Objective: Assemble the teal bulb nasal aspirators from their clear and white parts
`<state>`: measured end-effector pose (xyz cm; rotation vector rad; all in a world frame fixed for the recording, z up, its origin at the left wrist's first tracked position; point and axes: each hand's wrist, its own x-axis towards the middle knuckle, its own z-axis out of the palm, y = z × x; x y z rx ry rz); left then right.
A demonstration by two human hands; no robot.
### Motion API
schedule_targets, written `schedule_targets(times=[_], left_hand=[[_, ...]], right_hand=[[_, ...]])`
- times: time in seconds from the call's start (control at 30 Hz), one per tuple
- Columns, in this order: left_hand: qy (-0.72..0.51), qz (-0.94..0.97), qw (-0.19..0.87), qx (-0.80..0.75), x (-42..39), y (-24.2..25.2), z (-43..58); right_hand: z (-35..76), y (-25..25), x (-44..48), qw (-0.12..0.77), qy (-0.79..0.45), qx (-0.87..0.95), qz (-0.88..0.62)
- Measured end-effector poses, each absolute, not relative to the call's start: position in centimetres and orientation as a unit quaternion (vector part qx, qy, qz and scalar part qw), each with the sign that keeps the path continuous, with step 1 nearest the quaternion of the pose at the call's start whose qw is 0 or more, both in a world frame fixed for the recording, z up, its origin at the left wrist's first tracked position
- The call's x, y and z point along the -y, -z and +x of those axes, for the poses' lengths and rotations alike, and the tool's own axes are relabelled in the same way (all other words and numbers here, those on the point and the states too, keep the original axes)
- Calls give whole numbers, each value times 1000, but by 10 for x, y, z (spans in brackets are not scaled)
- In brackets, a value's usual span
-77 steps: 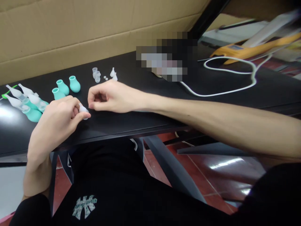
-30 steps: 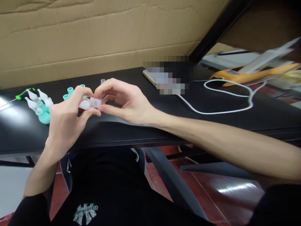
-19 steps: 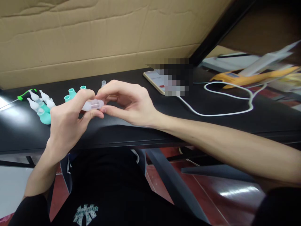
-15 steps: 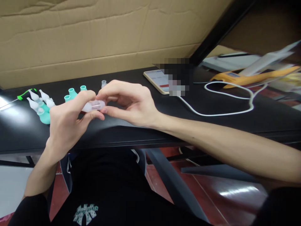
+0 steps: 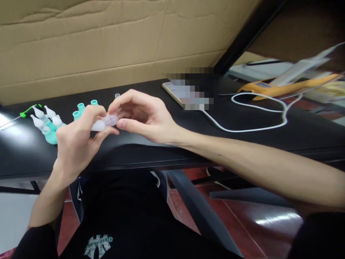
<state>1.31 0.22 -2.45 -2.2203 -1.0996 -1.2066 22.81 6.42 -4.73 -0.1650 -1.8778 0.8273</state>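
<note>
- White tapered piece (image 5: 98, 125), joined end to end with a translucent collar (image 5: 111, 120): located between the two hands, above the near part of the black table (image 5: 129, 156).
- Left hand (image 5: 76, 140): thumb and forefinger pinch the white tapered piece; collar end points right.
- Right hand (image 5: 152, 120): fingers curved, thumb and forefinger tips apart around the collar's free end; firm grip cannot be confirmed.
- Teal bulbs (image 5: 76, 115), three, open-mouthed: behind the left hand, partly hidden.
- Teal units with white tips (image 5: 50, 137): grouped left of the left hand.
- Small clear part (image 5: 117, 96): just behind the right hand.
- Phone (image 5: 174, 92): farther right, partly pixelated, white cable (image 5: 242, 131) beside it.
</note>
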Motion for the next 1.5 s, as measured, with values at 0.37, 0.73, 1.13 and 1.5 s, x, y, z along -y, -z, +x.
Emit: schedule_targets(times=[0.37,0.73,1.13,1.5], left_hand=[[426,-798,264,335,-14,36,17],[421,-803,259,332,-11,34,14],[412,-810,265,322,-14,34,17],[391,-814,240,356,-13,36,17]], right_hand=[[227,37,-56,538,-143,821,-127],[229,46,-77,589,-229,741,-228],[230,40,-67,526,-193,824,-85],[235,37,-66,510,-133,842,-115]])
